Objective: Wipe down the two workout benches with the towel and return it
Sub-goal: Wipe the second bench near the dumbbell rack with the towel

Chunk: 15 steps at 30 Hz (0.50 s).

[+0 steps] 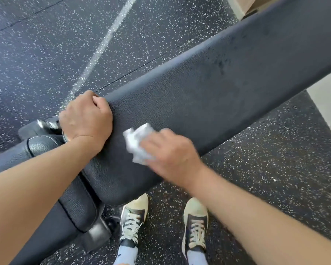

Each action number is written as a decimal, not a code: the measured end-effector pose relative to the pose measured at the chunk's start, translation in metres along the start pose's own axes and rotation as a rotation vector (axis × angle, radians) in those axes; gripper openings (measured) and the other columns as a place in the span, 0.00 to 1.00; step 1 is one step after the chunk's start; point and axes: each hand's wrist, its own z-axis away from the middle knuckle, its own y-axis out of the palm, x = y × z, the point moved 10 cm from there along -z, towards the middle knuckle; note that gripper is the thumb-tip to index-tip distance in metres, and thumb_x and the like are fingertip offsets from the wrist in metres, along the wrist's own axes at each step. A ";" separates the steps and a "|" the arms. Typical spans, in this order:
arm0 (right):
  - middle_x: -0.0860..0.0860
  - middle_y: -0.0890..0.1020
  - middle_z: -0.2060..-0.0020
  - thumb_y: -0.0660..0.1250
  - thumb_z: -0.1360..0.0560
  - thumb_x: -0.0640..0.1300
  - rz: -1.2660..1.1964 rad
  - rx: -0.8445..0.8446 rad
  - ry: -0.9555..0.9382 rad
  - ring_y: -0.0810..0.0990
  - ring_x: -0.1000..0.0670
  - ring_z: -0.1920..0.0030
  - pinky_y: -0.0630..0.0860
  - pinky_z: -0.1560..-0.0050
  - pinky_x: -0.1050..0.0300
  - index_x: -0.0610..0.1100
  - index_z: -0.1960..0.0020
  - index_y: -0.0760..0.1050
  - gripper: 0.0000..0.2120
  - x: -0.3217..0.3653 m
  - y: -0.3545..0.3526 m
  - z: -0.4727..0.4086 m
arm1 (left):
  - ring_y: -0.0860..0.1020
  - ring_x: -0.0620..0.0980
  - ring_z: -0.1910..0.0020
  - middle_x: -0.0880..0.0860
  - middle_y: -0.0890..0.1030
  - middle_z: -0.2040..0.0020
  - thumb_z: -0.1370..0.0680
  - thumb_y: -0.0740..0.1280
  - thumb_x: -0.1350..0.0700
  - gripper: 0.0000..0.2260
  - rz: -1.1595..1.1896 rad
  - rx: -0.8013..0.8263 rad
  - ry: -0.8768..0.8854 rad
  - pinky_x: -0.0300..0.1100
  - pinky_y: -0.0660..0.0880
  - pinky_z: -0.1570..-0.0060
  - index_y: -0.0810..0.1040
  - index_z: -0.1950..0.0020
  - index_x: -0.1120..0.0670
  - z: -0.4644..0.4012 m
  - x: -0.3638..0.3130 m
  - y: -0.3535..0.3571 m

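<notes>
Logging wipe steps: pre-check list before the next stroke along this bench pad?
1. Towel under control: ok. The right hand presses the crumpled white towel onto the long bench pad.
2. Bench steadied: ok. The left hand grips the pad's far edge near its end.
3. Stroke path free: ok. Nothing lies on the pad toward its far end.
4. Untreated area located: ok. Dark smudges show further along the pad.
5. Seat pad wiped: cannot tell.
6. Second bench: cannot tell, not in view.
</notes>
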 end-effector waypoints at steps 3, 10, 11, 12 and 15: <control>0.46 0.79 0.57 0.65 0.18 0.51 0.098 -0.114 0.292 0.76 0.42 0.61 0.74 0.67 0.49 0.43 0.46 0.80 0.12 -0.131 -0.039 0.018 | 0.72 0.62 0.60 0.60 0.77 0.61 0.22 0.49 0.48 0.15 -0.002 -0.019 0.020 0.55 0.67 0.55 0.73 0.57 0.53 0.002 -0.003 -0.004; 0.49 0.80 0.54 0.58 0.21 0.60 0.062 -0.056 0.832 0.78 0.40 0.55 0.69 0.64 0.50 0.47 0.45 0.74 0.18 -0.182 -0.029 0.050 | 0.71 0.59 0.60 0.55 0.75 0.60 0.20 0.50 0.45 0.18 -0.006 0.018 0.141 0.53 0.68 0.57 0.73 0.57 0.54 0.003 -0.011 -0.001; 0.49 0.80 0.53 0.60 0.22 0.61 0.088 -0.013 0.786 0.78 0.41 0.57 0.70 0.66 0.50 0.48 0.42 0.75 0.19 -0.151 -0.020 0.040 | 0.73 0.60 0.59 0.56 0.77 0.58 0.19 0.50 0.46 0.18 -0.008 0.033 0.179 0.54 0.68 0.56 0.74 0.55 0.54 0.004 -0.016 0.000; 0.48 0.81 0.52 0.62 0.22 0.60 0.093 0.010 0.695 0.77 0.43 0.60 0.72 0.67 0.50 0.48 0.39 0.76 0.20 -0.111 -0.010 0.030 | 0.75 0.61 0.57 0.57 0.79 0.56 0.19 0.50 0.47 0.17 -0.013 0.049 0.225 0.54 0.69 0.55 0.75 0.53 0.54 0.005 -0.021 0.001; 0.48 0.82 0.53 0.68 0.23 0.50 -0.055 -0.032 0.378 0.73 0.47 0.65 0.70 0.71 0.52 0.47 0.41 0.78 0.13 0.021 0.008 0.012 | 0.78 0.64 0.52 0.59 0.81 0.52 0.17 0.52 0.49 0.14 -0.024 0.095 0.401 0.55 0.70 0.56 0.73 0.49 0.54 0.007 -0.037 0.003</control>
